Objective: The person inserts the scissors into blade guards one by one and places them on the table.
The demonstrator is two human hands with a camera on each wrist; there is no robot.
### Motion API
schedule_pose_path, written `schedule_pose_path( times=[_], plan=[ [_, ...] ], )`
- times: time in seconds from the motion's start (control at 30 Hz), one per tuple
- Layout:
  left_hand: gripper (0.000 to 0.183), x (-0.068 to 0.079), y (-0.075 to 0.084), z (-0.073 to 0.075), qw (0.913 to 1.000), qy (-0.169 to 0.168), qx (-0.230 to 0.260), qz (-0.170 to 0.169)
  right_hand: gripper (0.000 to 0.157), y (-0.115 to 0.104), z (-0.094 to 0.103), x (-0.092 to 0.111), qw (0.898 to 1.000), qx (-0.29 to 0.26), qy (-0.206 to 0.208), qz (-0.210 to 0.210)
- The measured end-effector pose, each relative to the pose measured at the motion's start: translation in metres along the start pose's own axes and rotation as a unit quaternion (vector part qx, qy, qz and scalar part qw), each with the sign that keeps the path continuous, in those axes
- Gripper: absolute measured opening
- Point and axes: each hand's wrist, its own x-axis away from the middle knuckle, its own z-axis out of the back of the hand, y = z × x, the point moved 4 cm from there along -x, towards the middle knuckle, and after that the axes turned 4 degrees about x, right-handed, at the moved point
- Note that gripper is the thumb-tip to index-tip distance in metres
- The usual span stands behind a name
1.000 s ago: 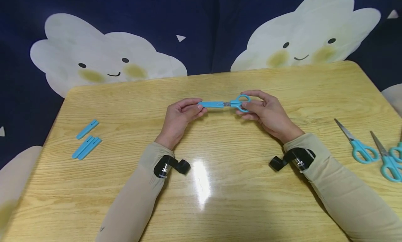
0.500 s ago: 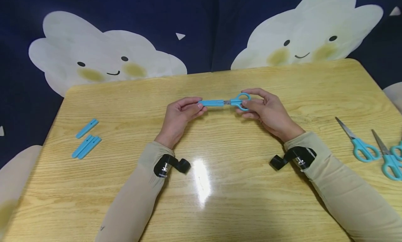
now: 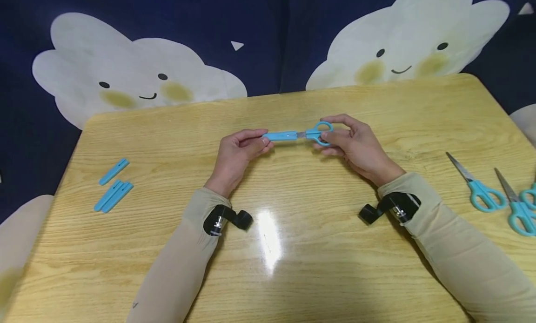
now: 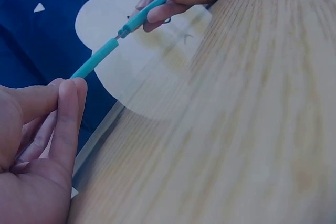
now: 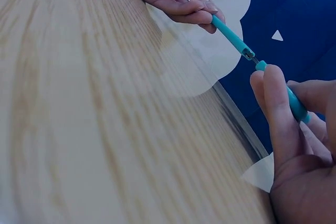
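My left hand point(image 3: 238, 153) pinches the far end of a light blue scissor sheath point(image 3: 281, 136) between thumb and fingers. With my right hand point(image 3: 356, 144) I grip the blue handles of a pair of scissors point(image 3: 311, 133). Most of the blades sit inside the sheath; a short strip of metal shows between sheath and handles. Both wrist views show sheath point(image 4: 95, 59) point(image 5: 229, 36) and scissors point(image 4: 143, 15) point(image 5: 295, 106) in one line, held above the table.
Several blue sheaths point(image 3: 114, 171) lie on the wooden table point(image 3: 293, 248) at the left. At the right lie several unsheathed scissors point(image 3: 485, 196) with turquoise handles, one cut off by the view's edge. A dark blue cloud-patterned cloth point(image 3: 268, 43) hangs behind the table.
The camera view has shifted slightly. Both hands keep their hold on the sheath and scissors, and the strip of bare blade looks about the same.
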Motion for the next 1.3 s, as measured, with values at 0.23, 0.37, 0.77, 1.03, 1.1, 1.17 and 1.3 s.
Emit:
schedule_pose_path(
  times=[0.23,0.37,0.77,1.03,1.1,1.17,1.3],
  plan=[
    [0.032,0.0009,0.0014,-0.0005,1.0000,-0.008,0.000,-0.005,0.056,0.0004,0.0007,-0.0006,1.000,0.003,0.003,-0.002],
    [0.032,0.0013,0.0020,-0.0010,0.9999,-0.012,-0.002,-0.005,0.057,0.0009,0.0008,-0.0009,1.000,-0.004,0.005,-0.003],
    [0.031,0.0014,0.0016,-0.0016,0.9996,-0.026,-0.008,0.000,0.058,-0.0002,0.0013,0.0002,1.000,-0.002,0.005,-0.005],
    [0.032,0.0011,0.0017,-0.0021,0.9992,-0.038,-0.009,0.003,0.060,-0.0013,0.0011,0.0005,1.000,-0.008,0.003,-0.002],
    [0.032,0.0009,0.0019,-0.0021,0.9992,-0.038,-0.013,0.003,0.060,-0.0015,0.0005,0.0004,1.000,-0.004,0.001,-0.001],
    [0.031,0.0008,0.0019,-0.0020,0.9991,-0.038,-0.019,0.003,0.059,-0.0016,0.0000,0.0003,1.000,0.000,0.000,-0.001],
    [0.030,0.0007,0.0018,-0.0020,0.9989,-0.036,-0.030,0.005,0.058,-0.0017,-0.0005,0.0000,1.000,0.005,-0.001,-0.001]
  ],
)
